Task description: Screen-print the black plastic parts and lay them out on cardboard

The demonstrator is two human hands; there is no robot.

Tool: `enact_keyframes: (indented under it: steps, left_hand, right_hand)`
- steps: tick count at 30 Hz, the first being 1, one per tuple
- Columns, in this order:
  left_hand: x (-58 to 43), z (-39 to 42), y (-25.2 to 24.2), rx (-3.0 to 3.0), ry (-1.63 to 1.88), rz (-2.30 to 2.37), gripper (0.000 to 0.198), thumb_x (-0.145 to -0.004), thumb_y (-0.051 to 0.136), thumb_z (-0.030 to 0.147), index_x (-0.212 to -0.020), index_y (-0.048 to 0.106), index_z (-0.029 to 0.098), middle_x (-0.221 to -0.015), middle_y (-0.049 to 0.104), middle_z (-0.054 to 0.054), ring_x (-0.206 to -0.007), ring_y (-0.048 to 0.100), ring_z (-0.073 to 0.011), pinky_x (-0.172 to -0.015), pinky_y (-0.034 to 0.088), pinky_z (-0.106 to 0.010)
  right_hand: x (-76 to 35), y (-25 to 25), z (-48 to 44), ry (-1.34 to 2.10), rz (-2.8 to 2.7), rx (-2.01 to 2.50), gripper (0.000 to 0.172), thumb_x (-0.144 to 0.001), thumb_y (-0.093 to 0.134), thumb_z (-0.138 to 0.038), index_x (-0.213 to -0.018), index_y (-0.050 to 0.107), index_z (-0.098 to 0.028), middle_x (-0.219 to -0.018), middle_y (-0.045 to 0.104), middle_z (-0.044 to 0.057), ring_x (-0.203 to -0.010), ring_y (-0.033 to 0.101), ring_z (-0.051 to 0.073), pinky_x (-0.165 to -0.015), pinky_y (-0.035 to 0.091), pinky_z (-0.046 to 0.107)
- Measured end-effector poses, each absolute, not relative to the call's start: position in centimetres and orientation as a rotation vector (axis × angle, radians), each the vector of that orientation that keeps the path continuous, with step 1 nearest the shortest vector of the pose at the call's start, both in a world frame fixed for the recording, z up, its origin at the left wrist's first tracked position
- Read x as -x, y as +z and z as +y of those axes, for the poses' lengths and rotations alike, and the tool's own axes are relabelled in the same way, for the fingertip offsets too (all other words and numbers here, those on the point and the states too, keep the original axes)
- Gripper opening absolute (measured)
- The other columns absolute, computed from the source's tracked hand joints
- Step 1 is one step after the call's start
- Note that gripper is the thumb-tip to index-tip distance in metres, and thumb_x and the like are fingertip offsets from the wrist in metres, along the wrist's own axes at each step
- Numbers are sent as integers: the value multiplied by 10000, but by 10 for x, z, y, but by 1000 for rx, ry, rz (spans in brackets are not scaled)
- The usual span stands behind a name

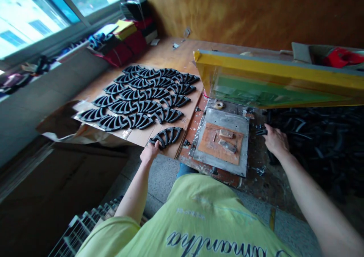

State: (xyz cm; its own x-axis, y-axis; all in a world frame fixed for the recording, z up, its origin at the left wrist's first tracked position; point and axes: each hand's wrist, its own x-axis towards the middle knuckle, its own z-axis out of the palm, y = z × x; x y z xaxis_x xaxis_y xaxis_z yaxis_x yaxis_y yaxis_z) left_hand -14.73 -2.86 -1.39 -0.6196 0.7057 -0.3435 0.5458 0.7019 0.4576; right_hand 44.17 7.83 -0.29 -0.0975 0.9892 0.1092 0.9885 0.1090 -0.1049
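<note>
L hand (149, 151) grip clasps black fan piece (167, 135) at desk's near edge, just below laid-out rows (142, 97). R hand (274, 139) at heap (318, 147), right edge; grip state we can't tell. Jig plate (241, 122) bare. We judge: several rows done, big heap left.

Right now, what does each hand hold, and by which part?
The left hand grips the black ribbed fan-shaped piece by its near left end. The right hand touches a small black part; a grip cannot be told.
</note>
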Motion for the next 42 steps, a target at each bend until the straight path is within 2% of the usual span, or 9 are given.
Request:
enact_keyframes:
  steps: [3, 8, 14, 20, 27, 32, 35, 38, 42]
  left_hand:
    - [117, -38, -14, -1246, 391, 2583, 537, -901, 467, 559, -1219, 615, 152, -1291, 605, -256, -1255, 521, -401, -1008, 396, -526]
    - [64, -42, -34, -1546, 346, 2543, 638, -893, 492, 602, -1405, 553, 226, -1494, 494, -151, -1333, 423, -386, -1051, 379, -510]
    - [59, -19, -47, -1459, 248, 2645, 673, -866, 509, 644, -1390, 577, 227, -1503, 497, -125, -1347, 412, -414, -1067, 358, -572]
    - [95, -9, -49, -1582, 219, 2506, 609, -844, 576, 612, -1321, 644, 240, -1485, 528, -106, -1369, 407, -404, -1099, 351, -559]
    - [151, 10, -49, -1657, 267, 2456, 562, -814, 653, 559, -1283, 663, 250, -1459, 556, -99, -1376, 420, -376, -1131, 354, -519]
    - [140, 6, -53, -1639, 334, 2505, 608, -847, 631, 493, -1396, 566, 241, -1553, 445, -128, -1459, 307, -413, -1142, 242, -676]
    - [128, -7, -59, -1684, 463, 2534, 670, -859, 618, 490, -1458, 497, 213, -1580, 395, -155, -1482, 274, -410, -1155, 199, -690]
    - [119, -26, -64, -1716, 595, 2534, 648, -868, 610, 490, -1435, 518, 189, -1556, 427, -171, -1477, 300, -392, -1184, 188, -644]
    - [117, -57, -62, -1653, 718, 2551, 556, -884, 604, 458, -1380, 560, 210, -1514, 487, -162, -1453, 362, -364, -1189, 221, -610]
  right_hand:
    - [-388, 14, 63, 43, -2338, 1862, 509, -947, 453, -246, -1422, 458, -65, -1076, 689, 233, -1035, 615, 355, -861, 452, 471]
    - [-309, 17, 37, 133, -2460, 1495, 397, -986, 485, -291, -1319, 574, -93, -1031, 720, 168, -1000, 626, 293, -871, 470, 389]
    - [-282, 9, 34, -22, -2364, 1391, 272, -973, 558, -310, -1096, 707, -119, -1049, 738, 131, -910, 640, 251, -858, 467, 357]
    - [-284, 2, 35, -3, -2350, 1369, 290, -975, 560, -259, -1196, 692, -127, -945, 750, 90, -907, 632, 224, -815, 463, 317]
    - [-270, 7, 33, -2, -2412, 1473, 287, -974, 517, -208, -1185, 711, -202, -986, 718, 62, -927, 568, 224, -792, 429, 327]
    - [-265, 16, 27, 7, -2523, 1459, 366, -948, 456, -106, -1242, 668, -147, -1088, 702, 100, -1007, 553, 247, -871, 407, 369]
    - [-265, 22, 29, 83, -2502, 1423, 355, -949, 447, -114, -1220, 674, -144, -1134, 700, 106, -1036, 558, 253, -902, 417, 384]
    - [-254, 30, 38, 243, -2358, 1345, 326, -983, 435, -204, -1167, 699, -147, -1146, 703, 117, -1059, 576, 255, -947, 446, 394]
    - [-215, 29, 55, 679, -2119, 1243, 334, -970, 459, -319, -1136, 711, -175, -1103, 718, 119, -1022, 637, 245, -946, 499, 420]
